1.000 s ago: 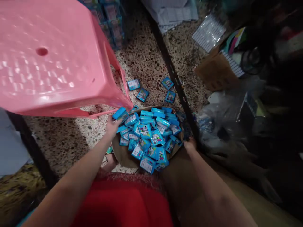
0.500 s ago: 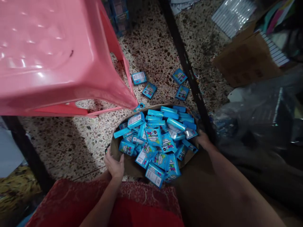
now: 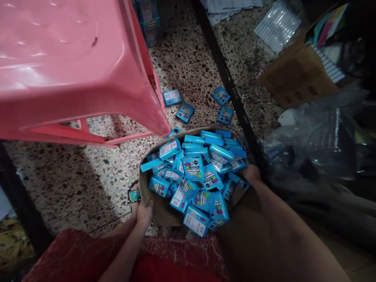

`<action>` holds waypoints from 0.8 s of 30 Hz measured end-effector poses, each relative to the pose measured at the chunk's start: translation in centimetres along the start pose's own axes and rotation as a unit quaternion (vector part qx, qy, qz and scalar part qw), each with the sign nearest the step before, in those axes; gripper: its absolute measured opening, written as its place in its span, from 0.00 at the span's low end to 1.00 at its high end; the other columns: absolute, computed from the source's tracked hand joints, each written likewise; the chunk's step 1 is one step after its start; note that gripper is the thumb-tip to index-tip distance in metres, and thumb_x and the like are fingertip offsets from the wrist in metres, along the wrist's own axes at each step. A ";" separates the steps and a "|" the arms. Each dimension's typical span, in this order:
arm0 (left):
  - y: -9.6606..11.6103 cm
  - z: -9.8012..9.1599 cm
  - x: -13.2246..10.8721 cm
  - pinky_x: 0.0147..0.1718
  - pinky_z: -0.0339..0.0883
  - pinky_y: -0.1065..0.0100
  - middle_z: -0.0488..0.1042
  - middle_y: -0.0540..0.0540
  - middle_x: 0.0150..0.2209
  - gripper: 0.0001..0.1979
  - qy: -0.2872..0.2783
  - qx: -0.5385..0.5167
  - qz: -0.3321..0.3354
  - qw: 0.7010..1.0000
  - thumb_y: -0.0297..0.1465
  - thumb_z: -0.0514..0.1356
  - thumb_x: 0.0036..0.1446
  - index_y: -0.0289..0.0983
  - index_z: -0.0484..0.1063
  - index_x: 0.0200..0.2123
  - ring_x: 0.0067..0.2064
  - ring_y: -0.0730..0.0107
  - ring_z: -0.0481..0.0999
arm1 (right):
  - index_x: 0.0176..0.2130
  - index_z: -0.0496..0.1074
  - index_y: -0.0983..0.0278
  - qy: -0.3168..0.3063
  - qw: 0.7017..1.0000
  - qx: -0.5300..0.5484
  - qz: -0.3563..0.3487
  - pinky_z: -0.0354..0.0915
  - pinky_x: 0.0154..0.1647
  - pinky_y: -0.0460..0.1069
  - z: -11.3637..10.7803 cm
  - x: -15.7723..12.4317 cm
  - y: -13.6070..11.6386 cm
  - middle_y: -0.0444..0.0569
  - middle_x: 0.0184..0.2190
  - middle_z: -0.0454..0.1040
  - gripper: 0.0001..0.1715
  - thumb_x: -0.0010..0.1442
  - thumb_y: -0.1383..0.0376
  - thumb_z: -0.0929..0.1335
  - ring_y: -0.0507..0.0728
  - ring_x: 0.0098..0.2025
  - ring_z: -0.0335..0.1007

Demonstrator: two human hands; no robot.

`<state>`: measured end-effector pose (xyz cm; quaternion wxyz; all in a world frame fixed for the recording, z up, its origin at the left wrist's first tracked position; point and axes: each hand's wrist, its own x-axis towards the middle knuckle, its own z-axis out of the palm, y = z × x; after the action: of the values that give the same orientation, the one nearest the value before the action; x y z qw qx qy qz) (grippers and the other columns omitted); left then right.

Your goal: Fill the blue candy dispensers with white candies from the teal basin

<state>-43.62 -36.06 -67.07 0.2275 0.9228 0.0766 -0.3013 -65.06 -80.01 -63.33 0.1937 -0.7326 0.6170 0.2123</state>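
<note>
Open speckled floor [image 3: 88, 184] left of the cardboard tray [image 3: 160, 211]. Hemmed above-left by the pink stool [image 3: 73, 66], on the right by a dark rail [image 3: 232, 98] and plastic bags [image 3: 317, 145]. Loose blue packets [image 3: 185, 112] scattered just beyond the tray.

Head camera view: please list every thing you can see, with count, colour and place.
cardboard tray: one, brown, on the floor in the middle, gripped at both sides.
small boxes: many, blue, heaped in the tray.
loose boxes: four or five, blue, on the floor beyond the tray.
stool: one, pink plastic, upper left.
floor: speckled terrazzo.
cardboard box: one, brown, upper right.
plastic bag: clear, right of the tray.
left hand: fingers closed on the tray's near left edge.
right hand: at the tray's right edge; fingers hidden.
</note>
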 end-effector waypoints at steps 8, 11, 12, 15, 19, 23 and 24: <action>3.0 -4.2 -0.8 0.37 0.67 0.62 0.77 0.37 0.32 0.17 -0.056 0.160 0.007 0.986 0.29 0.53 0.54 0.31 0.74 0.45 0.39 0.52 0.77 | 0.43 0.75 0.71 -0.020 0.988 -0.155 -0.011 0.62 0.38 0.52 -4.7 -4.5 -2.3 0.66 0.39 0.76 0.17 0.58 0.69 0.62 0.65 0.42 0.74; 4.5 -6.9 -2.9 0.35 0.66 0.63 0.77 0.37 0.33 0.17 -0.067 0.204 0.026 0.976 0.30 0.52 0.56 0.31 0.74 0.45 0.39 0.52 0.76 | 0.46 0.73 0.69 -0.010 0.983 -0.180 -0.031 0.61 0.37 0.49 -7.6 -7.0 -2.6 0.63 0.40 0.76 0.18 0.61 0.67 0.60 0.62 0.42 0.74; 4.9 -7.7 -3.6 0.35 0.66 0.63 0.77 0.37 0.32 0.17 -0.069 0.210 0.027 0.975 0.30 0.52 0.57 0.31 0.74 0.46 0.39 0.53 0.76 | 0.46 0.73 0.69 -0.007 0.981 -0.188 -0.035 0.61 0.37 0.49 -8.6 -7.8 -2.7 0.63 0.40 0.76 0.18 0.62 0.67 0.59 0.62 0.42 0.74; 6.3 -10.3 -6.1 0.35 0.65 0.65 0.77 0.37 0.33 0.18 -0.078 0.231 0.025 0.969 0.29 0.52 0.58 0.30 0.73 0.48 0.39 0.54 0.77 | 0.44 0.73 0.69 0.003 0.977 -0.210 -0.044 0.60 0.35 0.49 -11.5 -10.6 -2.9 0.62 0.39 0.77 0.18 0.62 0.67 0.59 0.62 0.41 0.74; 7.4 -13.9 -9.7 0.37 0.65 0.67 0.78 0.37 0.36 0.19 -0.087 0.235 0.032 0.967 0.29 0.50 0.60 0.30 0.71 0.51 0.41 0.56 0.77 | 0.41 0.74 0.69 0.019 0.973 -0.223 -0.055 0.61 0.32 0.48 -15.2 -14.5 -3.0 0.61 0.35 0.78 0.17 0.61 0.67 0.59 0.63 0.38 0.75; 7.9 -18.1 -14.2 0.40 0.66 0.70 0.78 0.39 0.40 0.21 -0.063 0.195 0.061 0.977 0.26 0.49 0.59 0.33 0.68 0.55 0.43 0.61 0.77 | 0.39 0.75 0.67 0.028 0.973 -0.215 -0.078 0.65 0.32 0.50 -18.7 -18.2 -1.4 0.60 0.33 0.78 0.19 0.59 0.67 0.57 0.64 0.37 0.76; 8.1 -19.3 -15.4 0.40 0.66 0.71 0.78 0.40 0.41 0.21 -0.059 0.190 0.061 0.978 0.25 0.49 0.59 0.34 0.69 0.54 0.44 0.62 0.77 | 0.38 0.75 0.66 0.031 0.976 -0.198 -0.088 0.66 0.32 0.51 -19.6 -18.9 -0.7 0.60 0.32 0.78 0.20 0.58 0.66 0.57 0.64 0.36 0.77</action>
<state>-43.78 -34.31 -41.16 0.0700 0.9327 -0.0524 -0.3499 -65.77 -75.06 -36.53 0.0431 -0.8143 0.5011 0.2896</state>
